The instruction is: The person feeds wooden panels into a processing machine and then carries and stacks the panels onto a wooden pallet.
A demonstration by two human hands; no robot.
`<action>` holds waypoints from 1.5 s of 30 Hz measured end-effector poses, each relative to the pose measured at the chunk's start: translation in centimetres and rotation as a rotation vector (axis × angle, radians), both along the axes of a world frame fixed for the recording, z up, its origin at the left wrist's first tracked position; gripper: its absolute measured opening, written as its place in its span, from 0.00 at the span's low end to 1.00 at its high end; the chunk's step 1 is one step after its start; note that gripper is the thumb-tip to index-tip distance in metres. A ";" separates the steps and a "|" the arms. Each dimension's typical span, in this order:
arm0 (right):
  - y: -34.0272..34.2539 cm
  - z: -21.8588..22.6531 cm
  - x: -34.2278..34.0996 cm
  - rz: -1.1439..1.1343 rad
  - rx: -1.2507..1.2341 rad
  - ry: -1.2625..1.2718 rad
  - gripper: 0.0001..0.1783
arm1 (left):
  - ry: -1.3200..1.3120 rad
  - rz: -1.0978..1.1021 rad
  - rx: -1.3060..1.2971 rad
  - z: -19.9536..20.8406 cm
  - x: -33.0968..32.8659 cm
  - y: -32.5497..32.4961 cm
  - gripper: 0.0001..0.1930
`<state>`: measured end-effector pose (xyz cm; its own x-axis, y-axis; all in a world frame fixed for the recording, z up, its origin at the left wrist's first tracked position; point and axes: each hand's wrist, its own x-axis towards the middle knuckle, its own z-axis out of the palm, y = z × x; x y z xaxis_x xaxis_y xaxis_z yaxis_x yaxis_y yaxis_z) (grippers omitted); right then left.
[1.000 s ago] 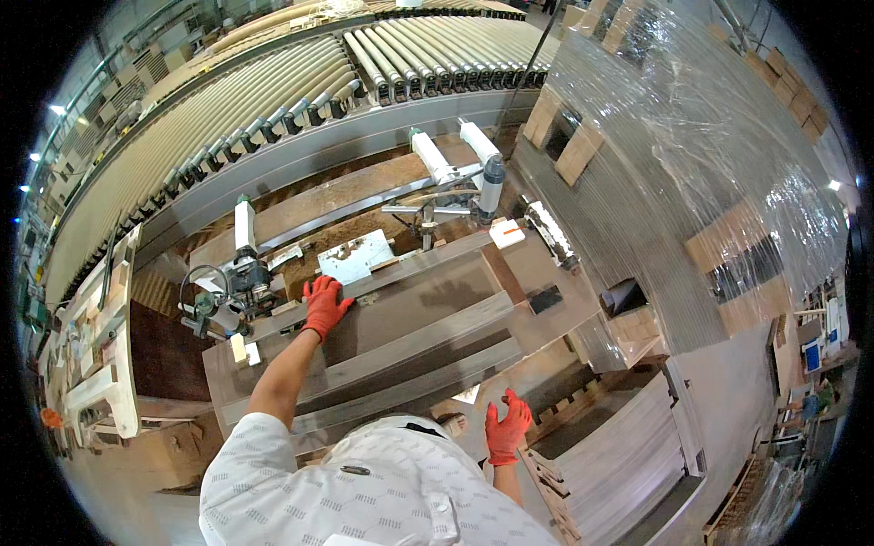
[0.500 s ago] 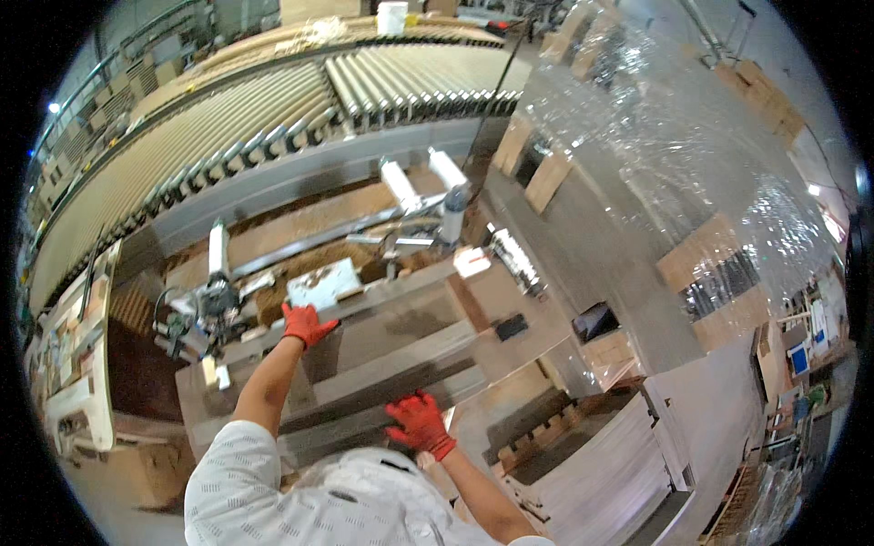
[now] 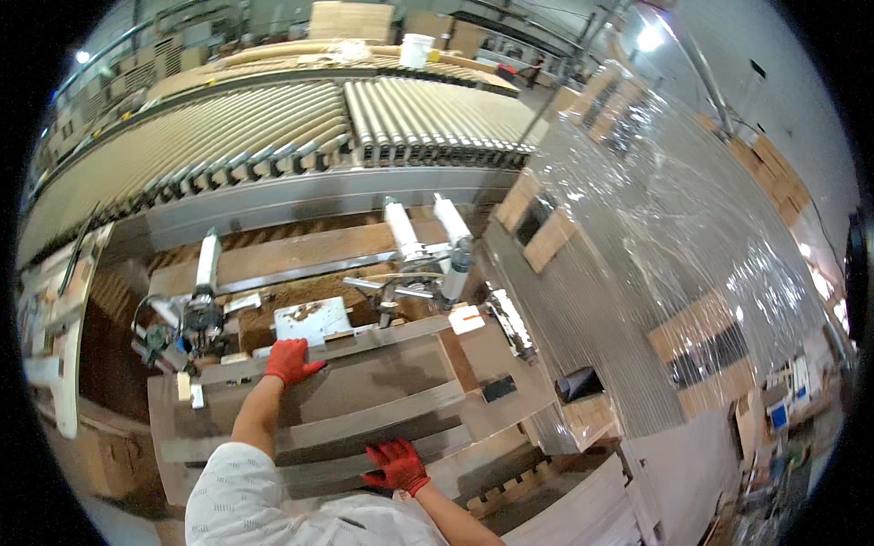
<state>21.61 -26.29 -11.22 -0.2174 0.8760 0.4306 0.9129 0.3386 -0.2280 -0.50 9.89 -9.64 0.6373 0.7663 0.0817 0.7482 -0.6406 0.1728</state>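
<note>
My left hand (image 3: 291, 361), in a red glove, rests at the far edge of a grey-brown machine table. Its thumb points right and its fingers reach forward beside a white plate (image 3: 312, 320). Nearer me, my right hand (image 3: 397, 465), also red-gloved, lies with spread fingers over long grey-brown strips (image 3: 373, 414). No object shows between the fingers of either hand. Beyond the left hand stands a machine unit with a white cylinder (image 3: 208, 261) and hoses. Two more white cylinders (image 3: 401, 226) lean over the sawdust-covered bed.
A roller conveyor (image 3: 437, 118) runs across the back, with a white bucket (image 3: 416, 51) beyond it. On the right stands a tall stack wrapped in clear film (image 3: 674, 246). A black pad (image 3: 498, 389) lies on the table. At the left is a pale bench (image 3: 68, 364).
The view has tilted up and shifted. My left hand has moved a little left along the table's far edge, its fingers closer together. My right hand stays spread over the near strips.
</note>
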 end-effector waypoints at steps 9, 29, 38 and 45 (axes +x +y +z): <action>-0.3 -2.7 -0.7 -0.026 0.028 -0.067 0.41 | 0.075 -0.031 -0.123 -0.3 -0.2 0.8 0.43; -0.3 -2.3 -0.1 0.011 0.058 -0.142 0.43 | 0.050 0.051 -0.190 -0.9 -0.6 -0.2 0.42; 0.7 -2.6 0.4 0.011 0.097 -0.131 0.40 | 0.097 0.029 -0.164 -1.3 0.4 1.1 0.42; 0.1 -3.6 0.4 0.009 0.082 -0.108 0.41 | 0.001 0.009 -0.089 -2.2 0.0 0.4 0.42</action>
